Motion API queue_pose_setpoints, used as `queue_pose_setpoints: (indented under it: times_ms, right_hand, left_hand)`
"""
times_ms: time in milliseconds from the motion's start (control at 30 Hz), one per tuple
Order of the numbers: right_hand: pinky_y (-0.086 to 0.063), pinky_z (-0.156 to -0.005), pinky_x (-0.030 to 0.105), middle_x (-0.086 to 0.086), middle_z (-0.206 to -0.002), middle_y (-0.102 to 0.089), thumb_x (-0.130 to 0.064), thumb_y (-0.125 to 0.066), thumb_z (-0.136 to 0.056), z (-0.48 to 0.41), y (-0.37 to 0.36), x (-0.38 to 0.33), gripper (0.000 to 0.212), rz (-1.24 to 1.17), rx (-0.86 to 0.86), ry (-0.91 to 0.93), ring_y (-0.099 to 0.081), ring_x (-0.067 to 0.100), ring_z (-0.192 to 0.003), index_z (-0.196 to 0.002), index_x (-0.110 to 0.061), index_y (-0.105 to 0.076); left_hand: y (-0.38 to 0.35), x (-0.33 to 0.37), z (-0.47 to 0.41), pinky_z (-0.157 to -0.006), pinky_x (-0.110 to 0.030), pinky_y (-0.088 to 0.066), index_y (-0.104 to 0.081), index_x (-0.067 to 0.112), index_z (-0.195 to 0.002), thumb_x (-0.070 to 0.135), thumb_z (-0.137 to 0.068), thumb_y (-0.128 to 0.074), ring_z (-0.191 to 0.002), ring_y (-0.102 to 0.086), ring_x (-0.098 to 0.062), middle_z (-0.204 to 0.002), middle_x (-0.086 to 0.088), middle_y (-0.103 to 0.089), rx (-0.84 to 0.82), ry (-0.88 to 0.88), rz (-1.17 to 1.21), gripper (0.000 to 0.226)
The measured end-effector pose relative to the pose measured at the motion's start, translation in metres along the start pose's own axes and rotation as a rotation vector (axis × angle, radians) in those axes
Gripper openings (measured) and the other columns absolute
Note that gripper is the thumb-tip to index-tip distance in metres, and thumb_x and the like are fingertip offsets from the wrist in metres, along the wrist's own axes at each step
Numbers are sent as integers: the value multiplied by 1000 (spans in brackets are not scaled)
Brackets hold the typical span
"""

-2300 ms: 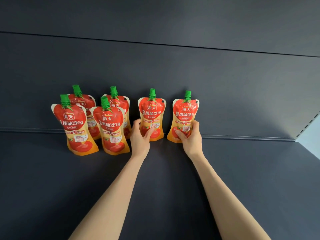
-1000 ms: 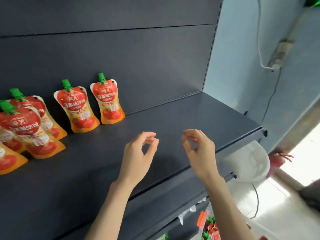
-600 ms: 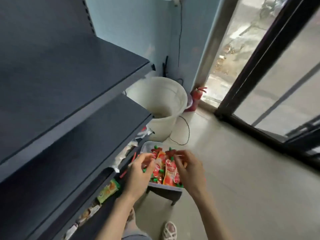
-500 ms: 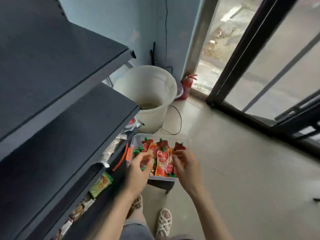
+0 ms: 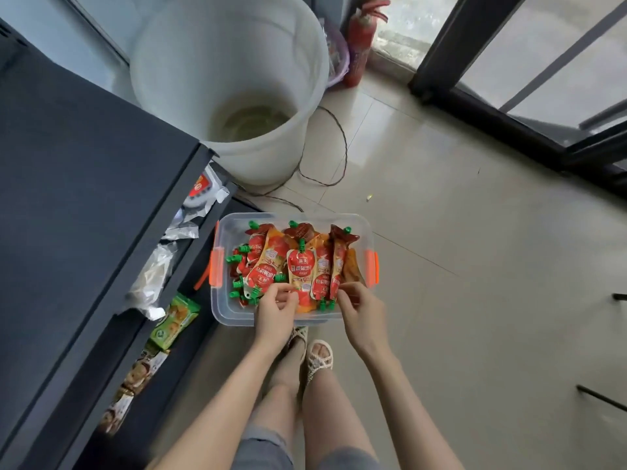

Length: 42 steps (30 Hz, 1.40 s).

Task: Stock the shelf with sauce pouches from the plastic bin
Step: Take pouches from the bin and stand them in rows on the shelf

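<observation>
A clear plastic bin (image 5: 226, 312) with orange latches sits on the floor by the shelf unit, holding several red-and-orange sauce pouches (image 5: 300, 270) with green caps, piled loosely. My left hand (image 5: 275, 312) hovers over the bin's near edge, fingers curled and touching the lower ends of the middle pouches. My right hand (image 5: 360, 312) reaches in at the near right, fingertips on the edge of a pouch. No pouch is lifted. The dark shelf (image 5: 84, 164) fills the left side; the stocked pouches on it are out of view.
A large white bucket (image 5: 237, 79) stands behind the bin, with a red fire extinguisher (image 5: 363, 35) and a loose cable (image 5: 339, 154) nearby. Snack packets (image 5: 173, 317) lie on the lower shelf. My sandalled feet (image 5: 317, 357) are just in front of the bin. Tiled floor extends right toward a glass door.
Both hands let go of the pouches on the shelf, and my view swung right and down. The hands came down to the bin and now touch its pouches.
</observation>
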State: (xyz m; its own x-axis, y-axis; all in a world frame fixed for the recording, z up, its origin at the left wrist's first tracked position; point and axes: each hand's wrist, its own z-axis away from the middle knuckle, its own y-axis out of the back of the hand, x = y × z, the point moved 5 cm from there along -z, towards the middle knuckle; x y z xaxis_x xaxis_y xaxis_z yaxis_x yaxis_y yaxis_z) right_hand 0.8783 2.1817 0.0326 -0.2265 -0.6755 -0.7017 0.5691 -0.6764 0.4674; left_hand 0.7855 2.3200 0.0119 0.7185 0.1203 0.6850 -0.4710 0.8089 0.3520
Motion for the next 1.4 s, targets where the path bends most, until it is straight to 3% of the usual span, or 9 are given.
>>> queue_pose_setpoints:
  times_ms: [200,400,500,600,733,900,1100,1300,1400]
  right_hand:
    - [-43,-77,19,4,-101,-66,-18,-54,-94,-72,-39,60,20,-27,-21,-204,-60,16,-95,-106,-7,-64]
    - [-44,-102,36,3,-129,-57,-30,-53,-94,-140,-76,125,43,-36,-36,-313,-55,19,-117,-132,-13,-46]
    - [-39,-96,28,3,-133,-54,-31,-54,-94,-163,-95,147,48,-38,-70,-370,-53,20,-120,-135,-12,-40]
    - [-43,-102,37,3,-132,-55,-36,-59,-90,-175,-115,165,53,-43,-45,-376,-53,21,-119,-135,-14,-40]
    - [-45,-99,46,7,-125,-57,-42,-63,-85,-186,-124,180,58,70,1,-353,-55,25,-115,-131,-12,-45]
    - [-44,-100,43,8,-127,-57,-33,-57,-91,-188,-128,181,49,88,-10,-342,-55,26,-115,-133,-13,-41]
    - [-43,-72,10,-7,-99,-65,-24,-52,-95,-170,-106,162,26,-125,-13,-310,-59,-5,-84,-118,-15,-58]
    - [-54,-68,18,-4,-91,-71,-15,-57,-93,-131,-77,126,18,-433,-132,-358,-68,6,-79,-110,-11,-63]
    - [-55,-65,18,-7,-83,-70,-17,-59,-91,-108,-64,99,22,-440,-224,-350,-69,6,-74,-112,-11,-56]
  left_hand:
    - [-37,-56,-82,-64,-18,-41,-52,10,-114,22,-94,-55,-89,-54,-12,-102,-1,-57,16,241,-20,24]
    - [-75,-116,-152,-93,-37,-48,-43,10,-127,33,-89,-61,-107,-54,-19,-117,-3,-53,28,325,-14,48]
    - [-89,-136,-171,-91,-42,-49,-47,14,-113,37,-87,-63,-103,-57,-22,-112,-5,-57,96,329,-17,38]
    - [-94,-145,-179,-82,-34,-45,-52,14,-92,38,-86,-64,-94,-55,-20,-102,-4,-57,164,238,-127,27]
    - [-98,-155,-183,-93,-33,-43,-64,7,-94,39,-86,-63,-107,-53,-21,-115,-11,-58,159,121,-189,32]
    - [-99,-156,-181,-90,-37,-48,-64,11,-100,37,-88,-61,-100,-58,-18,-106,-5,-62,151,85,-95,28]
    - [-86,-133,-167,-80,-22,-49,-56,18,-106,29,-94,-54,-95,-61,-7,-100,9,-64,115,95,66,17]
    - [-45,-95,-140,-68,-12,-49,-48,13,-95,26,-94,-54,-78,-60,9,-88,12,-60,130,41,164,14]
    - [-27,-71,-117,-73,-15,-54,-57,16,-109,26,-90,-60,-90,-64,1,-103,9,-66,92,50,241,23]
